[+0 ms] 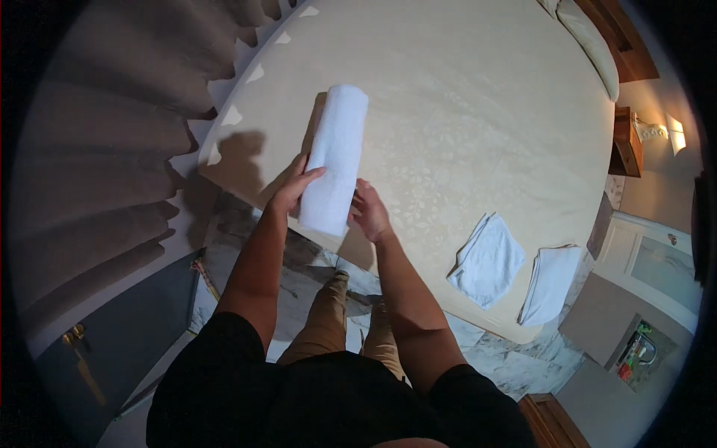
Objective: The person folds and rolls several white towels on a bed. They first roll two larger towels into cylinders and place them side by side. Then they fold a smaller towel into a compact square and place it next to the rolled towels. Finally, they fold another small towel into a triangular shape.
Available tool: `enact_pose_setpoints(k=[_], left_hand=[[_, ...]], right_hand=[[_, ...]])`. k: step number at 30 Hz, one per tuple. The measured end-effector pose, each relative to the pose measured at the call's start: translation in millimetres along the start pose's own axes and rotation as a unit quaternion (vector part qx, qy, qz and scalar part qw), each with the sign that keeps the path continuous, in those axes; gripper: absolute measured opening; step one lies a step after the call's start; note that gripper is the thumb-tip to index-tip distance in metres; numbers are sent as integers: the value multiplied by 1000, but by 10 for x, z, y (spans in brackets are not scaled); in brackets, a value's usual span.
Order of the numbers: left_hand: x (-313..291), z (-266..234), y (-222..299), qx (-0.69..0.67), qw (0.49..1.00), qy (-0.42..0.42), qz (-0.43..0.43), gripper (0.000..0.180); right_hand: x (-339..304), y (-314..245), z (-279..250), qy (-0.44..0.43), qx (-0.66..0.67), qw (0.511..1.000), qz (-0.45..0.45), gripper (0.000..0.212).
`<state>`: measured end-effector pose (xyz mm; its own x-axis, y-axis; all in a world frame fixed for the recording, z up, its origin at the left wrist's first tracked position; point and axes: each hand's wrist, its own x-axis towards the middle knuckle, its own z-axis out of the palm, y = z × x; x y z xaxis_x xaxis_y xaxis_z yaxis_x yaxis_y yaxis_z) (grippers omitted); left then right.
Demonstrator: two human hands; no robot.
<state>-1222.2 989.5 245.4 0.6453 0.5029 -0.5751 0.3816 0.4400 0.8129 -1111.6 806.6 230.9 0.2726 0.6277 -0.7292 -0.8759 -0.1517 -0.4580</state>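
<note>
A white towel [337, 149] rolled into a thick cylinder is between my hands, over the near left part of the bed. My left hand [296, 188] grips its left side near the lower end, thumb on top and the other fingers mostly hidden behind it. On the opposite side, my right hand [370, 213] is against the roll with bent fingers, their tips partly hidden. The roll points away from me, leaning slightly right at its far end.
A cream bedsheet [463, 97] covers the bed. Near its right front edge lie a folded white cloth [489, 261] and another folded white cloth [549, 285]. Grey curtains [119, 119] hang at the left. A lit lamp [676, 134] glows at the far right, beside a wooden nightstand [627, 142].
</note>
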Motion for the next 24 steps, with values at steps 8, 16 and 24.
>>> enact_pose_setpoints(k=[8,16,24], left_hand=[[-32,131,12,171,923,-308,-153,70],[91,901,156,387,696,-552,-247,86],[384,1228,27,524,530,-653,-137,76]], right_hand=[[-1001,-1312,-384,115,-751,555,-340,133],[-1108,-780,-573,-205,-818,533,-71,131],[-879,-389,-831,-173,-687,692,-137,111]])
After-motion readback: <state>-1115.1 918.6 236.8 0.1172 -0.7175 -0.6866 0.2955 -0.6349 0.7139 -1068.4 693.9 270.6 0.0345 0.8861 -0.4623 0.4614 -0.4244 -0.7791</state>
